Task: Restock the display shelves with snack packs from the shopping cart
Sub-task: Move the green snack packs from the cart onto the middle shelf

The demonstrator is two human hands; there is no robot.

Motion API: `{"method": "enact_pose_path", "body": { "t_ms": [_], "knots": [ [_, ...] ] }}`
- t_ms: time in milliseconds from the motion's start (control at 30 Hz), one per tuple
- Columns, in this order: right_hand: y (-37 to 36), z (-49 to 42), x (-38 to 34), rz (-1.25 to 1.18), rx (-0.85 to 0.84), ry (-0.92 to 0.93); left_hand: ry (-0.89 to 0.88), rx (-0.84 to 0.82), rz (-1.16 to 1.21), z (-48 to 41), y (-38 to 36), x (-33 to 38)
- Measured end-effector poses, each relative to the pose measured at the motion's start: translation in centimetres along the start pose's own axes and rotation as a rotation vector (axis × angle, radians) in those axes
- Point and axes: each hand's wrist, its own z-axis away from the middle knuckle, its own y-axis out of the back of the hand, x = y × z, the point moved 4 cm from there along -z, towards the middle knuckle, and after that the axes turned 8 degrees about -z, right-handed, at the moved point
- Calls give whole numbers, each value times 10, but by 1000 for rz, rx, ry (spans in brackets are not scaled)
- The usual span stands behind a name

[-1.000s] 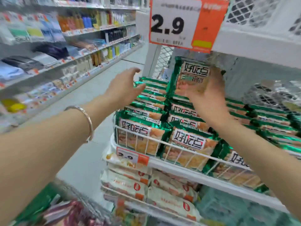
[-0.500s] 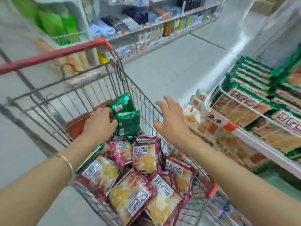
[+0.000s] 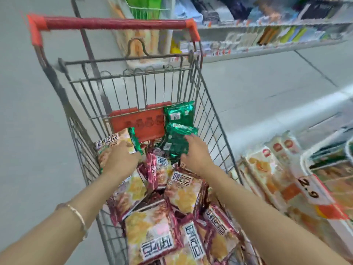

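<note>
A wire shopping cart [image 3: 210, 111] with a red handle [image 3: 114, 23] stands in front of me. Several maroon snack packs [image 3: 152, 226] fill its near half. My left hand [image 3: 122, 159] grips a green-edged snack pack [image 3: 108, 145] at the cart's left side, printed face up. My right hand [image 3: 194, 153] closes its fingers and thumb over a green snack pack [image 3: 174, 142] that leans against the cart's far end. Another green pack [image 3: 179, 111] stands behind that one. The display shelf [image 3: 343, 232] with a 2.9 price tag [image 3: 309, 190] is at the right edge.
A red seat flap [image 3: 141, 123] hangs on the cart's far wall. White and orange packs [image 3: 267, 169] lie on the shelf's lower level beside the cart. Across the grey aisle floor [image 3: 257, 88] runs another stocked shelf [image 3: 267, 41].
The view swung from the display shelf down to the cart. Both hands dropped into the cart; the left took a green-edged pack, and the right moved from the cart's rim onto a green pack.
</note>
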Motion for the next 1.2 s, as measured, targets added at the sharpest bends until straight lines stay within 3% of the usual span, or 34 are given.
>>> {"method": "enact_pose_path", "body": {
  "t_ms": [100,333,400,467,633,733,767,833,900,1000,1200],
  "knots": [
    [11,-53,2,3,46,30,51,25,56,1,-10,7],
    [-16,-96,21,513,-63,67,145,64,151,4,-17,-8],
    [-12,-97,18,517,-101,81,136,56,133,7,-18,-11],
    [-5,-97,12,318,-227,37,118,40,144,12,-19,-7],
    [9,-66,-34,-515,-690,-324,-104,-90,237,37,-41,37],
    [25,-50,-58,-791,-874,-388,35,57,489,35,-49,38],
    [32,-52,-59,-826,-824,-389,162,66,681,35,-50,31],
    [48,-66,-51,-827,-567,-350,382,-36,1137,37,-52,20],
    [60,-83,-36,-765,-254,-251,433,-146,1385,43,-48,14],
    [72,-88,-22,-581,-47,-74,429,-171,1403,50,-42,6],
    [59,-97,-16,-312,-31,15,430,-91,1198,55,-36,1]
  ]
}}
